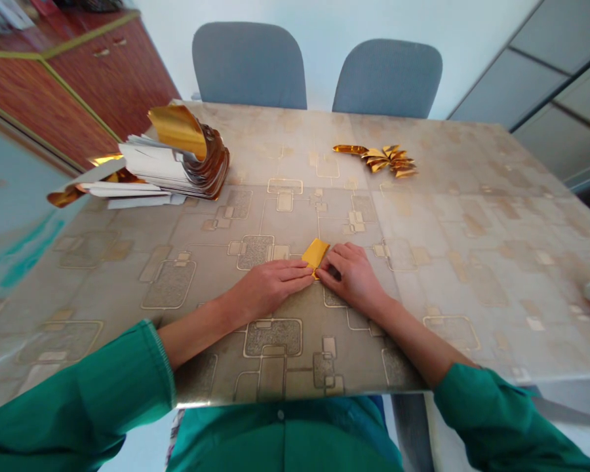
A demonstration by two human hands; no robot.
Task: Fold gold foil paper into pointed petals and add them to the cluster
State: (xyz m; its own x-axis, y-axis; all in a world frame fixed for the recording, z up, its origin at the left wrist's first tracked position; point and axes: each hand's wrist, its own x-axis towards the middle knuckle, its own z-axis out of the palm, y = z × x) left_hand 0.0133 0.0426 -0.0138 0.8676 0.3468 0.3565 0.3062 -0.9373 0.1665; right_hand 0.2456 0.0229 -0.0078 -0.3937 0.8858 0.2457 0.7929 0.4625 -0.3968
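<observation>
A small piece of folded gold foil paper (315, 253) lies on the patterned table in front of me. My left hand (275, 282) rests flat, its fingers stretched out with their tips on the paper's left and lower edge. From the other side my right hand (350, 272) curls its fingers and pinches the paper's lower right edge. The thumb of my left hand is hidden.
At the far left stands a thick stack of gold and white paper sheets (160, 167), some curled. Several folded gold paper pieces (386, 159) lie at the back right. Two grey chairs (250, 65) stand behind the table (295, 216). A wooden cabinet (88, 85) is at the left.
</observation>
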